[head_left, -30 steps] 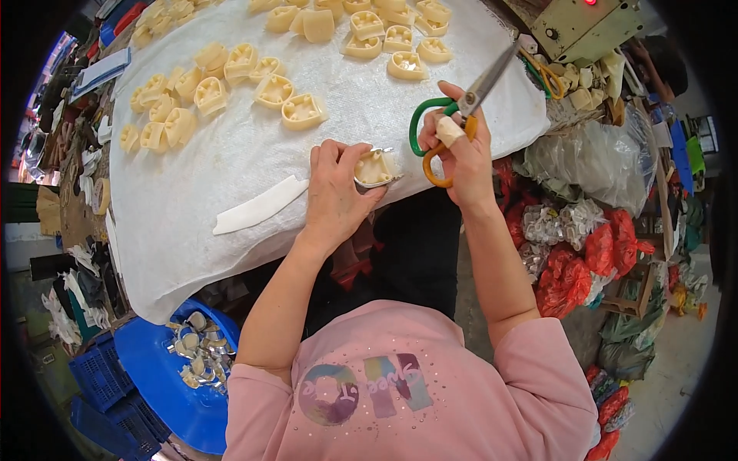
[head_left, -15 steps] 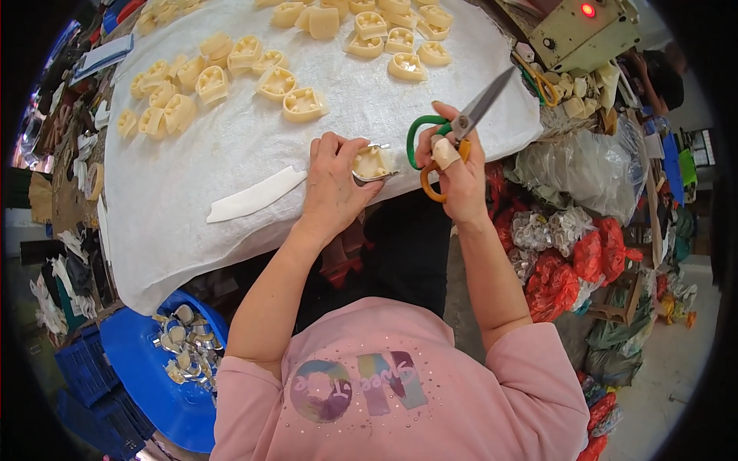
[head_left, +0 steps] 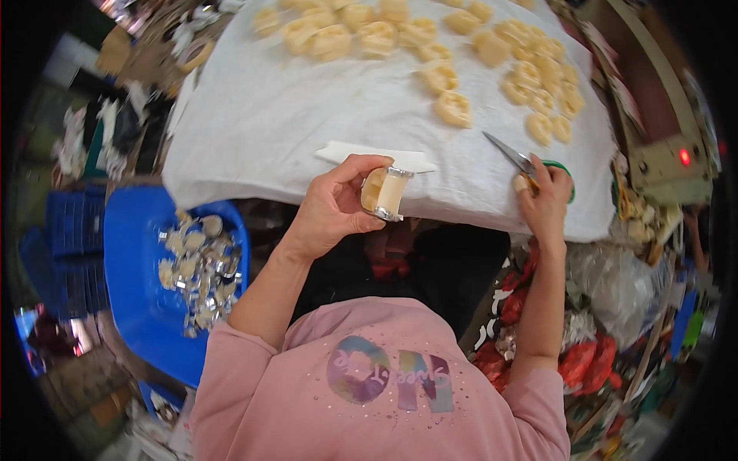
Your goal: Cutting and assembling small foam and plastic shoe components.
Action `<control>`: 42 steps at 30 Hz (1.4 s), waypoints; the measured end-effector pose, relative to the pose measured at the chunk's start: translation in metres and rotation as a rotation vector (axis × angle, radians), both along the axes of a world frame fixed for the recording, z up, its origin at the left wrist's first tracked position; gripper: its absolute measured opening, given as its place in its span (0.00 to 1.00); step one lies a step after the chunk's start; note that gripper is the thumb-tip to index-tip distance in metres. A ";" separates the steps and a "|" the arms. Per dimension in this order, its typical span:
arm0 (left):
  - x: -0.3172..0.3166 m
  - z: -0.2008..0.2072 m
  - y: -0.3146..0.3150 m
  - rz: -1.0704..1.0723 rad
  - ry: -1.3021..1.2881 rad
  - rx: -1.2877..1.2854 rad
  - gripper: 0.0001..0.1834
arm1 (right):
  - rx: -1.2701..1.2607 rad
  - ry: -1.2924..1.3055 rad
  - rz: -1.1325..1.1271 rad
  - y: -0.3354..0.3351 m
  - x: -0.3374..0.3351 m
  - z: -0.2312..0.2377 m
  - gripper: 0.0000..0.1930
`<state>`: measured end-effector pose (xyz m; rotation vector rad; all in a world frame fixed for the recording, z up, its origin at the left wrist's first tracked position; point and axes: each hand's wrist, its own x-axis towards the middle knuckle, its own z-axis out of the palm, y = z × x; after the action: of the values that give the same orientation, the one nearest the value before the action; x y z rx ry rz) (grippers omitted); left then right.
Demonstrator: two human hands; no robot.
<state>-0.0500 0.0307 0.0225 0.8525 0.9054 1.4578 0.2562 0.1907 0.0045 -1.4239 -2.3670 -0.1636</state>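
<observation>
- At far left, blue crates are seen beside a blue basin, in which a heap of silver pieces, some partly cream, is held. These are judged to be the part of the work already done, though that cannot be confirmed.
- A work surface is covered by a white cloth, its front edge hanging toward the lap.
- The left hand is raised at that edge, its thumb and fingers clamped on opposite ends of the held piece.
- Behind the hand, a white strip is laid on the cloth, partly hidden by the fingers.
- The held piece is tipped on its side, its ends banded in silver and a cream face left bare between. Its work is judged well advanced; whether more is needed cannot be told.
- Across the back, cream pieces are scattered in clusters. No silver is seen on them, and much is therefore judged to be left.
- The scissors are pointed toward the back left, well apart from the held piece; no cut is being made.
- Their green and orange handles are held by the right hand, its fingers wrapped around them.
- At far right, red bags are piled below a machine lit by a red lamp.
</observation>
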 end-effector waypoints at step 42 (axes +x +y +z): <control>-0.059 -0.008 -0.072 0.537 1.234 -0.136 0.19 | -0.264 0.179 0.743 -0.048 -0.191 0.017 0.10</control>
<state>-0.1090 -0.0414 0.0141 1.5028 2.2501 1.1733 0.0649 0.1423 0.0217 -0.5314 -2.6460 0.4629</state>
